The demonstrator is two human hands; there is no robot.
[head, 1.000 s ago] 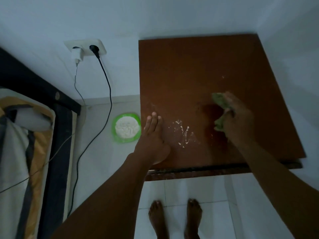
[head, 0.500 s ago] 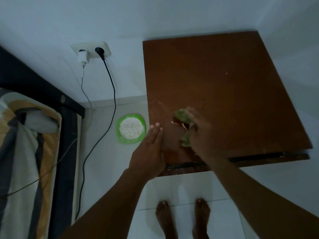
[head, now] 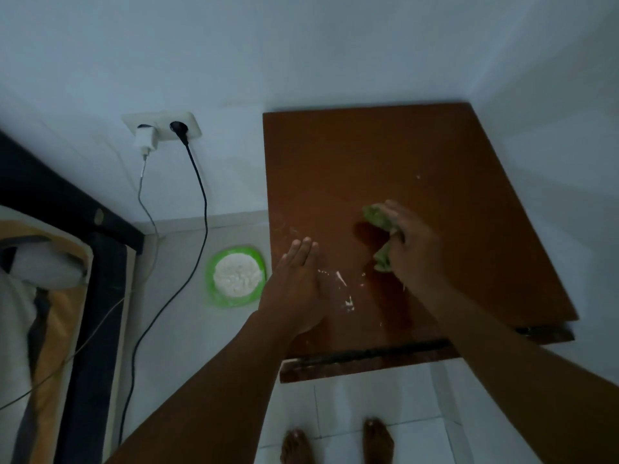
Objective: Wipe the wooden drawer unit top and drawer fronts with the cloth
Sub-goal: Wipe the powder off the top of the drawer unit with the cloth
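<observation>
Your right hand (head: 410, 251) is clutching the cloth (head: 380, 220), with white crumbs (head: 341, 279) lying toward the top's (head: 385, 155) front-left corner, nearer your flat, open left hand (head: 294, 283).

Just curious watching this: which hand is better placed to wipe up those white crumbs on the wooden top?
The right hand: it holds the green cloth beside the white crumbs. The left hand is open and empty.
</observation>
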